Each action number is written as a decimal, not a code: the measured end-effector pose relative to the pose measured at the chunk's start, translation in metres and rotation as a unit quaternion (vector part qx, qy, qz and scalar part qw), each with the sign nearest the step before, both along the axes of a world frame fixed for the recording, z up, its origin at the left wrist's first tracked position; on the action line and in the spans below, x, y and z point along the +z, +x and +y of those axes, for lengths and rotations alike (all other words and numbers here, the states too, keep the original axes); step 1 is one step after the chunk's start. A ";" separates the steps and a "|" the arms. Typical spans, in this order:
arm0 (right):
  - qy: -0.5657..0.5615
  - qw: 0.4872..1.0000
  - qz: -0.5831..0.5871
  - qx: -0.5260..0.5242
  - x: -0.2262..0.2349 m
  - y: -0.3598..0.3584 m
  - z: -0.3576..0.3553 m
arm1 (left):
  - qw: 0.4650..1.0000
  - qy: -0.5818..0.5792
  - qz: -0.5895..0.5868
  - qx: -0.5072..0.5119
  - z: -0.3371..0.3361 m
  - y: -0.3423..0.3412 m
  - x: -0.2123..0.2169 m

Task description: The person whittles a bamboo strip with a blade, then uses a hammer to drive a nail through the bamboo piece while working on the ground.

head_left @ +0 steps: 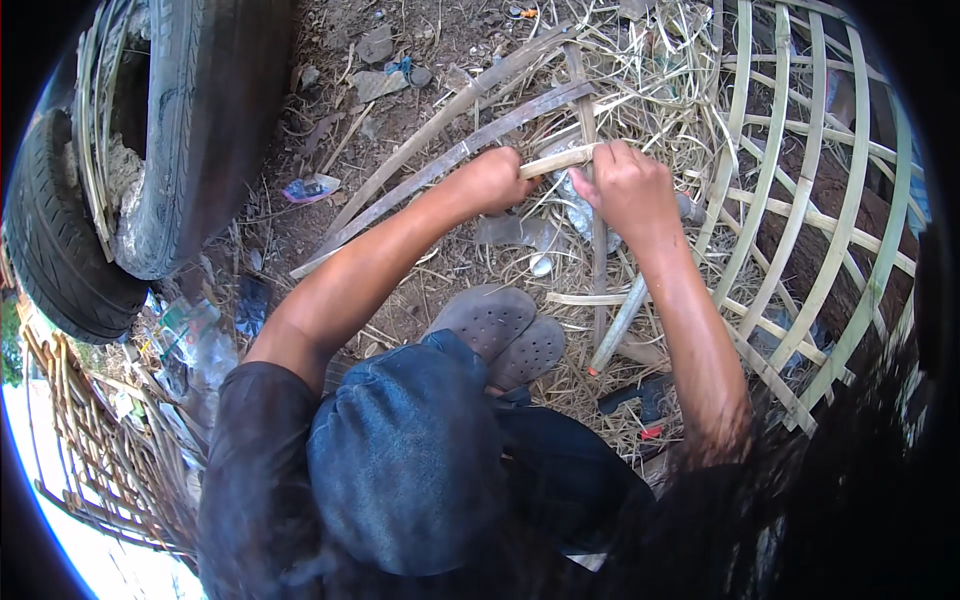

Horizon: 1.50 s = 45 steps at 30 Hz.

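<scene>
A short, pale bamboo piece (pixel 558 162) spans the gap between my hands, held level above the littered ground. My left hand (pixel 496 181) is closed in a fist around one end, its fingers mostly hidden. The other end sits in my right hand (pixel 634 188), with the thumb pointing inward below it. Beneath them lie a long grey bamboo slat (pixel 470 145) and a thicker brown pole (pixel 440 120). A narrow upright stick (pixel 600 255) passes under the right hand. Thin bamboo shavings (pixel 650 85) are heaped just beyond.
An open bamboo lattice (pixel 785 190) curves along the right side. Old tyres (pixel 185 130) stand at the left, with another bamboo frame (pixel 95 440) below them. A pale tube with an orange tip (pixel 618 325) and a dark tool-like object (pixel 645 398) lie near my perforated shoes (pixel 490 315).
</scene>
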State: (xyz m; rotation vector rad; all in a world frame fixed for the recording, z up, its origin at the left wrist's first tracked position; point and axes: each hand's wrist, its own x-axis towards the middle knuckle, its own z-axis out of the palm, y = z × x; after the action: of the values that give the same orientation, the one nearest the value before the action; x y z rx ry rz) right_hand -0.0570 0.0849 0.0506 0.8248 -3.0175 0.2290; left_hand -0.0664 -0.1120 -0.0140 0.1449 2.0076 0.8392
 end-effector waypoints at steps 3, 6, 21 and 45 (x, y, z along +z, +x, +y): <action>0.081 0.987 -0.094 -0.103 0.014 0.007 -0.009 | 1.000 0.001 -0.001 -0.004 -0.001 0.000 0.000; -0.021 0.974 -0.111 -0.198 0.020 0.010 -0.016 | 0.999 -0.004 -0.044 0.026 -0.001 0.000 0.001; -0.588 0.353 -0.472 -0.553 -0.009 0.019 -0.026 | 1.000 0.000 -0.010 0.014 0.002 0.000 0.002; -0.685 0.164 -0.379 -0.600 -0.019 0.007 -0.044 | 0.998 0.014 0.061 -0.005 -0.001 0.008 -0.017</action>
State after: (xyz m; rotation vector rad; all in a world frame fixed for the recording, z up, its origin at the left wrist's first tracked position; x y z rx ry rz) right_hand -0.0500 0.0413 0.0321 -1.9500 -0.9201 2.6585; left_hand -0.0588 -0.1135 -0.0308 0.2264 2.1075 0.8719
